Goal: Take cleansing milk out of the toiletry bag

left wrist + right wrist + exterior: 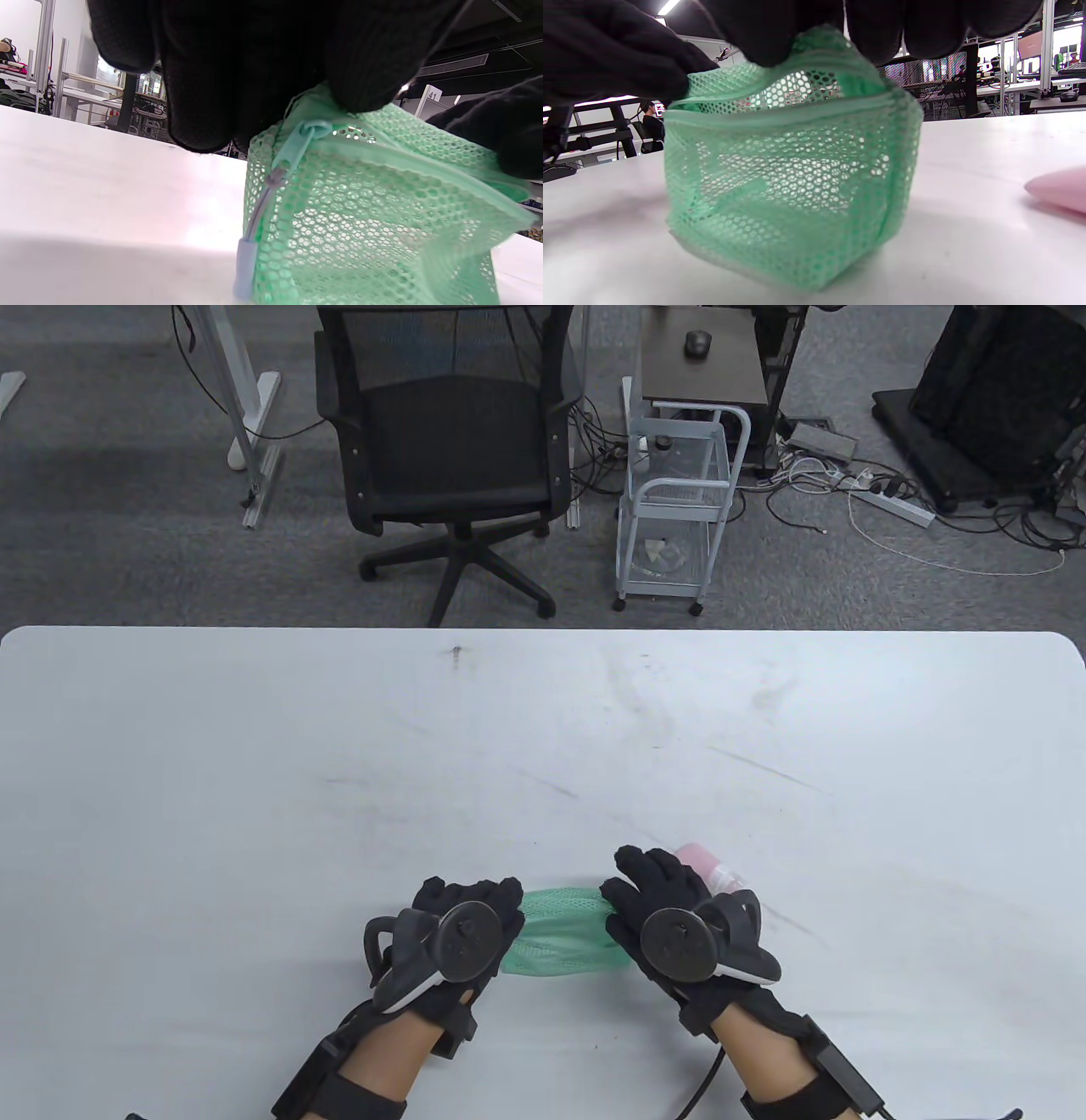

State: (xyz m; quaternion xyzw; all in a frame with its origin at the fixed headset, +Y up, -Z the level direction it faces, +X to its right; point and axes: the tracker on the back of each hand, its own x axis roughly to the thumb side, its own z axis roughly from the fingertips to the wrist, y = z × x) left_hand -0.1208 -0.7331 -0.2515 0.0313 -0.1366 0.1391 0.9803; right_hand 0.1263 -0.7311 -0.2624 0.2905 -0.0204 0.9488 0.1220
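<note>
A green mesh toiletry bag (564, 933) stands on the white table (254, 780) near its front edge, between my two hands. My left hand (475, 912) pinches the bag's left end by the zipper slider (303, 131). My right hand (632, 891) pinches the bag's right end at its top edge (814, 46). The bag (793, 182) looks see-through, with nothing bulky showing inside. A pink cleansing milk bottle (711, 867) lies on the table just right of my right hand, outside the bag; its pink end shows in the right wrist view (1058, 188).
Beyond the table's far edge stand a black office chair (450, 449) and a white wire cart (679, 517) on grey carpet, with cables and a power strip (891, 504) to the right. The tabletop carries faint scuff marks.
</note>
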